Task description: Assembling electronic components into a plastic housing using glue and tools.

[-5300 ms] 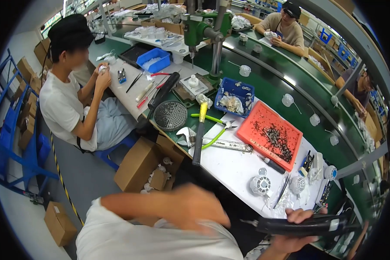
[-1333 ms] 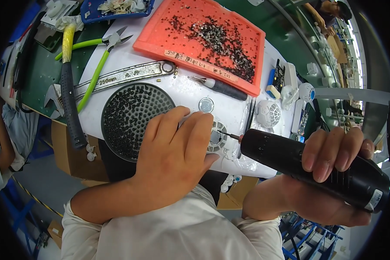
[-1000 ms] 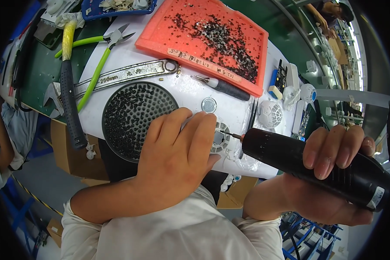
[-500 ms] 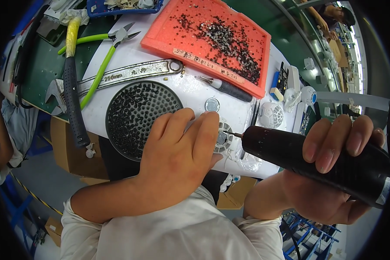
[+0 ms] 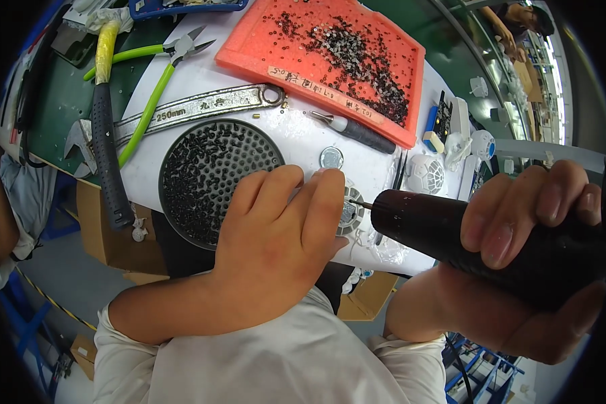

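Observation:
My right hand (image 5: pixel 518 249) is wrapped round a black electric screwdriver (image 5: pixel 417 225). Its thin bit points left, with the tip at the round pale grey slotted plastic part (image 5: pixel 352 219); whether it touches cannot be told. My left hand (image 5: pixel 276 246) is closed on that part's left side, with its fingertips partly hidden. A silvery metal piece shows in the part's middle. Just beyond lies a loose silver disc (image 5: pixel 331 158). Left of my left hand, a round dark tray (image 5: pixel 249 145) with many holes carries black screws on its left half.
A red foam tray (image 5: pixel 249 50) of small dark and clear pieces lies at the back. An adjustable wrench (image 5: pixel 202 110), green-handled cutters (image 5: pixel 148 111), a hammer (image 5: pixel 104 121) and a pen-like tool (image 5: pixel 357 133) lie around. White domed shells (image 5: pixel 425 174) sit right. Another person (image 5: pixel 512 27) is far right.
The screwdriver has shifted slightly left and its bit tip is a little higher against the round part. My left hand stays nearly still, and the whole view has shifted slightly.

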{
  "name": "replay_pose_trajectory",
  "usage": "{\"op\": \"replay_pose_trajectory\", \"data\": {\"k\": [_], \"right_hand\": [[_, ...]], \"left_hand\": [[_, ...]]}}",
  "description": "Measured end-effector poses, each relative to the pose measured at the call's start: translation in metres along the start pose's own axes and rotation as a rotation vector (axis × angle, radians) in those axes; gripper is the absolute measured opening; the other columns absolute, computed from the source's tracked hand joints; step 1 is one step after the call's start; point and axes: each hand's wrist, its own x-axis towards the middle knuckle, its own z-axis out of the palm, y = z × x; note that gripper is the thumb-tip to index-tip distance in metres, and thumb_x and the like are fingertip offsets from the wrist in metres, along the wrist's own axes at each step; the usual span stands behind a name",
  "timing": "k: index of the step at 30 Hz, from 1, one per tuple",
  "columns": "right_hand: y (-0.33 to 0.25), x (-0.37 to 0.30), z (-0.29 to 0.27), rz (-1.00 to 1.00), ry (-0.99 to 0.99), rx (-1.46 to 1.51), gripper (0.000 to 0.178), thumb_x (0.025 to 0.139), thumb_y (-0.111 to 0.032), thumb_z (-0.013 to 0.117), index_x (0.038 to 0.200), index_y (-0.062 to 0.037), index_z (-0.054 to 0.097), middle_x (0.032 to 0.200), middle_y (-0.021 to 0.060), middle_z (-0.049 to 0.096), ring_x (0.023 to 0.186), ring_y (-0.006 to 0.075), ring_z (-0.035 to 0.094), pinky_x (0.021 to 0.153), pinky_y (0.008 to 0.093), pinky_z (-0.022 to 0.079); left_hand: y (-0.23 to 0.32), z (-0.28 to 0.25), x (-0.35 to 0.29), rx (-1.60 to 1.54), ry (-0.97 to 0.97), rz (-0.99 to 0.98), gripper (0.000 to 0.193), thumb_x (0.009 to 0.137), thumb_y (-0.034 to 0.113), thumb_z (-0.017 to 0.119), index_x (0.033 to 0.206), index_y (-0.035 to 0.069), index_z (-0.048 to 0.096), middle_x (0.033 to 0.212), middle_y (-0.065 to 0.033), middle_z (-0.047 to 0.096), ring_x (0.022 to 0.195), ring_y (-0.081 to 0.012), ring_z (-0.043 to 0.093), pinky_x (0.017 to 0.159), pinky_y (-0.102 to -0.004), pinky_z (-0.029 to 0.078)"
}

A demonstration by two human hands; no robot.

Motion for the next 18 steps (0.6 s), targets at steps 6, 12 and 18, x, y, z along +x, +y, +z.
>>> {"op": "replay_pose_trajectory", "data": {"k": [6, 12, 18], "right_hand": [[-0.006, 0.003, 0.005, -0.002, -0.033, -0.012, 0.059, 0.093, -0.046, 0.061, 0.126, 0.0007, 0.049, 0.113, 0.0157, 0.050, 0.083, 0.0258, 0.058, 0.069, 0.0367, 0.046], [-0.034, 0.000, -0.003, -0.033, -0.081, 0.028, 0.056, 0.095, -0.046, 0.061, 0.127, -0.0011, 0.051, 0.116, 0.0170, 0.052, 0.088, 0.0293, 0.060, 0.073, 0.0395, 0.048], [-0.053, -0.001, -0.022, -0.177, 0.104, 0.036, 0.061, 0.082, -0.046, 0.064, 0.116, 0.0026, 0.048, 0.103, 0.0145, 0.048, 0.069, 0.0192, 0.051, 0.064, 0.0294, 0.040]], "left_hand": [[0.001, 0.001, 0.002, 0.017, 0.027, 0.020, 0.075, 0.060, 0.016, 0.085, 0.126, -0.003, 0.054, 0.102, -0.0123, 0.063, 0.098, -0.0306, 0.057, 0.085, -0.0428, 0.043], [0.004, 0.005, 0.003, 0.092, -0.012, 0.005, 0.061, 0.064, 0.016, 0.079, 0.118, -0.003, 0.057, 0.099, -0.0116, 0.063, 0.093, -0.0255, 0.058, 0.084, -0.0406, 0.044], [0.007, 0.009, 0.001, 0.157, 0.008, 0.048, 0.047, 0.069, 0.015, 0.071, 0.110, -0.005, 0.058, 0.096, -0.0123, 0.063, 0.090, -0.0244, 0.058, 0.078, -0.0389, 0.045]]}}
